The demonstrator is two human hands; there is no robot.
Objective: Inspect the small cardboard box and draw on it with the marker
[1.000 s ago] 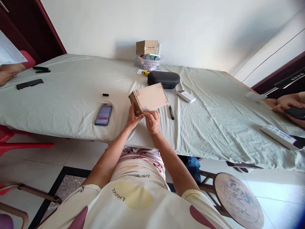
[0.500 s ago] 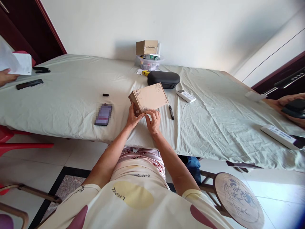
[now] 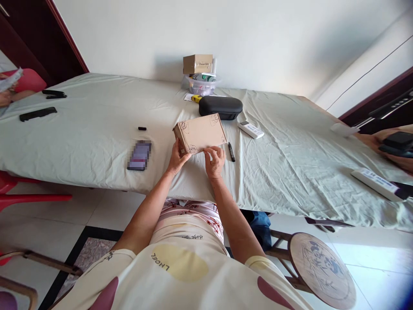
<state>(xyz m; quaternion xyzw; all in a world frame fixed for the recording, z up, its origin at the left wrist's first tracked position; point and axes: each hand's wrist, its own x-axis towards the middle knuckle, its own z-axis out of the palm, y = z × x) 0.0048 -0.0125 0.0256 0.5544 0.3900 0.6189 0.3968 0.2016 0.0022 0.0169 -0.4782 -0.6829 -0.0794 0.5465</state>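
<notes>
A brown cardboard box point(image 3: 201, 133) with black scribbled drawings at its corners lies at an angle on the covered table in front of me. My left hand point(image 3: 177, 160) grips its near left corner, with the fingers along the left side and the thumb on the near side. At the near edge, right of the middle, my right hand point(image 3: 215, 161) has its fingers curled and the fingertips pinched against the box. Whether anything thin is between those fingertips is too small to tell. Just right of that hand lies a black marker point(image 3: 231, 152).
Behind the box is a black hard case point(image 3: 220, 107). A white device point(image 3: 251, 129) lies to the right, a phone point(image 3: 140, 155) and a small black cap point(image 3: 142, 128) to the left. A plastic basket point(image 3: 202, 87) bears another box point(image 3: 198, 64). Other people's hands show at both sides.
My right hand has slid right along the box's near edge, away from my left hand. At the far left, another person's hand and papers have drawn back from the table.
</notes>
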